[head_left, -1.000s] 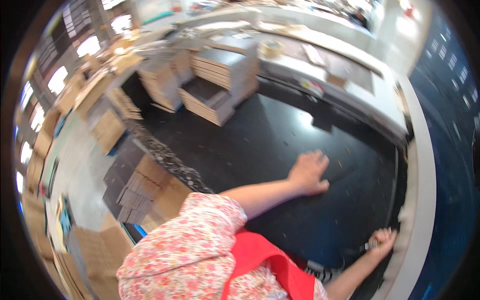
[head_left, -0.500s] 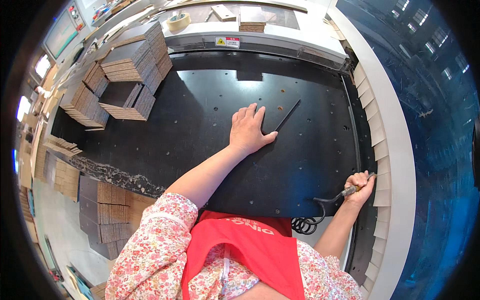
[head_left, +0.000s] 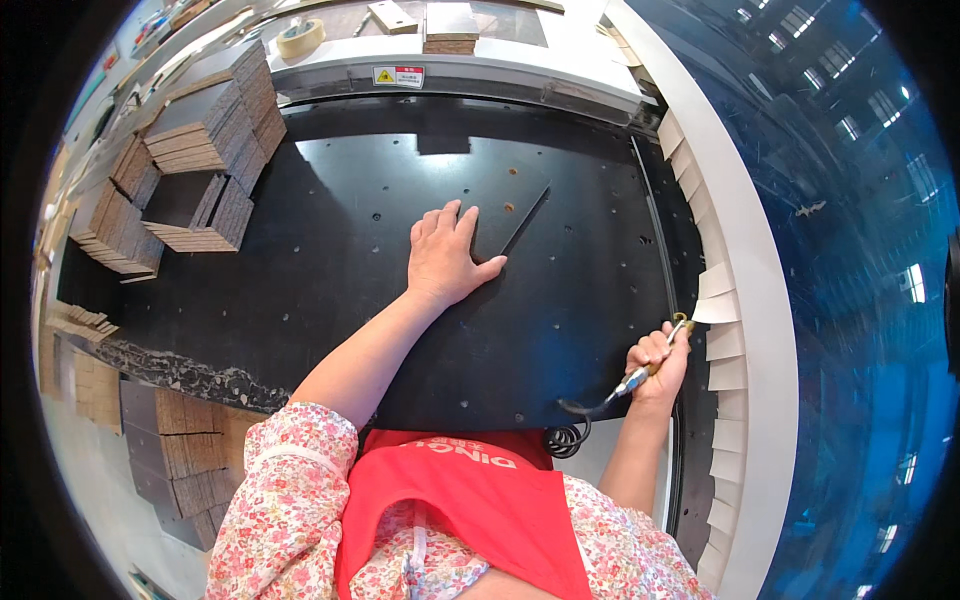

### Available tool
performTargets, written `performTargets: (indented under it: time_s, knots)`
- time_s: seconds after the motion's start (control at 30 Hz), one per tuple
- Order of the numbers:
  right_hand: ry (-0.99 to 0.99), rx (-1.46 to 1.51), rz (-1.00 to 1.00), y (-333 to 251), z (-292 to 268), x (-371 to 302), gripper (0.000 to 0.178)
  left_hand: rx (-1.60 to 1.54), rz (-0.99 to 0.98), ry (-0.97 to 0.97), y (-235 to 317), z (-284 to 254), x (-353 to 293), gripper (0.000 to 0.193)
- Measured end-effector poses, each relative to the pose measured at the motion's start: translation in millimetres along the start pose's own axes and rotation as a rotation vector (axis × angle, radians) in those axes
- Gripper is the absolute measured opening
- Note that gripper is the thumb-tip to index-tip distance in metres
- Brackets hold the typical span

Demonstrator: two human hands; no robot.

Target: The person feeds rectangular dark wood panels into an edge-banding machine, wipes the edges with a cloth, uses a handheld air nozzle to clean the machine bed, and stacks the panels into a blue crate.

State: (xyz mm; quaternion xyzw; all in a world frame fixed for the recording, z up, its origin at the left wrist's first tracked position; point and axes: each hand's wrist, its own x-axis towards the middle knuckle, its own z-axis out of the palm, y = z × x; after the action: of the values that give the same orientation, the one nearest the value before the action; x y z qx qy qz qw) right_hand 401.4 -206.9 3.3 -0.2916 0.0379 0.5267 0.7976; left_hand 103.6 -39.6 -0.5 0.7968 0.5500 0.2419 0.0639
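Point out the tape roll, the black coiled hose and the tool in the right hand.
Tape roll [head_left: 302, 45], head view: its outer side.
Black coiled hose [head_left: 563, 443], head view: its coils.
Handheld tool [head_left: 634, 379], head view: its silvery fitting.

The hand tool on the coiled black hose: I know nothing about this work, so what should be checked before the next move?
1. Right hand gripping the hand tool: ok, fingers wrapped round it.
2. Left hand apart from the tool: ok, it is at the black tabletop, thumb spread.
3. Tool switched off: cannot tell from these pictures.
4. Coiled black hose free of snags: cannot tell; it bunches at the tabletop's near edge.
5. Board stacks clear of both hands: ok, well off to the left.
6. Thin dark strip well away from the left hand: not ok, its end lies by the thumb.
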Motion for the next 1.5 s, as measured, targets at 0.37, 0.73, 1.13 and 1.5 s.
performTargets:
  time_s: [0.37,0.73,1.13,1.5]
  knots:
    - [-0.120,-0.949,0.364,51.6,51.7,-48.8,0.029,-0.030,-0.004,0.029,-5.1,0.9,-2.2,0.079]
    - [-0.112,-1.648,-0.442,-8.2,40.5,-35.4,0.034,0.004,-0.023,0.002,-6.6,-5.1,0.2,0.076]
    - [0.123,-1.468,-0.866,-29.5,-77.3,-63.3,0.025,0.071,-0.007,-0.029,-4.2,11.3,4.2,0.077]
    - [0.246,-2.470,-0.116,-10.1,-9.7,-148.2,0.038,0.205,-0.160,-0.185,6.6,-16.8,36.9,0.070]
